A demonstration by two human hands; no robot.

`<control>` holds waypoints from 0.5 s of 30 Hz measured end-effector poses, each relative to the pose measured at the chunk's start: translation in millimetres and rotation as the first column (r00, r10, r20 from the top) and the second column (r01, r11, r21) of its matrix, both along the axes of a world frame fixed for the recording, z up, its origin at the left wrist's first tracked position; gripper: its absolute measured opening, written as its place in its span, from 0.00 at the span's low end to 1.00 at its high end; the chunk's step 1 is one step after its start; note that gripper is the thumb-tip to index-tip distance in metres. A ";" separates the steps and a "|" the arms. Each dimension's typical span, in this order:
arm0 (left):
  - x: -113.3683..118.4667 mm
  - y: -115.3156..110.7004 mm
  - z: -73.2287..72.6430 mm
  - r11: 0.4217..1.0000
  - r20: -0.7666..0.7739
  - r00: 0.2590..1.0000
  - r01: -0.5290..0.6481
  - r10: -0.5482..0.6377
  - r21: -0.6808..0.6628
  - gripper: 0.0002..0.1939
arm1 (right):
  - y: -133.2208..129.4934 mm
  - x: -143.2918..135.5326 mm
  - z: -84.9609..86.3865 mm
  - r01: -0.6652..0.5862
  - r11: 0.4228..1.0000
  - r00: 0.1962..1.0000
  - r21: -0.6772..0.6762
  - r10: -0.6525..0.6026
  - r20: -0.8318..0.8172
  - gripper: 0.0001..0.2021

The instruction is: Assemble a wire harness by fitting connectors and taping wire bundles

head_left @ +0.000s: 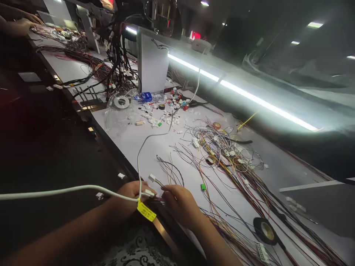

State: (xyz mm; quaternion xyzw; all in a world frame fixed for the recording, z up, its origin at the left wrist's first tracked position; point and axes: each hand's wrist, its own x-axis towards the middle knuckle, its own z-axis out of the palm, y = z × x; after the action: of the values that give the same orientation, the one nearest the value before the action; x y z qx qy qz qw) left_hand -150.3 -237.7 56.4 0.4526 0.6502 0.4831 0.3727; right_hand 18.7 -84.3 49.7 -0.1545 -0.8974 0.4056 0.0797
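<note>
My left hand (130,194) is closed on a white plug connector (148,193) at the table's near edge. Thin wires run from that connector toward my right hand (180,203), whose fingers are pinched around them. A second white connector (152,178), on a few thin dark and yellow wires, points up and left from the right fingertips. In front of the left hand passes a white cable (116,193) bearing a yellow label (146,210); it hides part of the fingers.
Bundled wires (235,177) spread along the table's right side, with a roll of black tape (265,231) and a green connector (203,187). Loose connectors (177,101) and a plastic bottle (149,96) lie farther back. A bright strip light (249,96) runs behind. Another person's hands (19,26) show far left.
</note>
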 end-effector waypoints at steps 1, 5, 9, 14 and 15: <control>-3.3 11.0 4.1 1.000 0.069 0.998 -0.006 0.007 -0.018 0.10 | 0.4 -1.6 3.2 -0.001 0.999 1.000 -0.052 0.003 0.030 0.14; -18.7 58.8 6.5 0.999 0.268 0.962 -0.048 0.051 -0.021 0.07 | 8.3 -9.0 11.2 0.085 0.974 0.996 -0.212 -0.076 0.051 0.17; -31.3 100.4 9.9 0.992 0.377 0.918 -0.118 0.126 -0.045 0.12 | 37.4 -15.3 7.2 0.238 0.927 0.967 -0.289 -0.254 -0.020 0.23; -23.3 102.7 11.2 0.959 0.096 0.963 -0.261 0.251 0.114 0.25 | 89.8 -24.7 1.8 0.398 0.801 0.850 -0.446 -0.505 -0.148 0.27; -18.4 96.5 3.1 0.959 0.024 0.969 -0.247 0.246 0.137 0.26 | 98.1 -26.1 0.9 0.422 0.765 0.818 -0.487 -0.553 -0.160 0.28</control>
State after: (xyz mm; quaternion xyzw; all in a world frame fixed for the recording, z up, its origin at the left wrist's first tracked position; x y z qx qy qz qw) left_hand -168.7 -141.2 59.5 0.3914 0.6651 0.5714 0.2790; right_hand -7.4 13.8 50.5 -0.3363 -0.6904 0.5761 0.2800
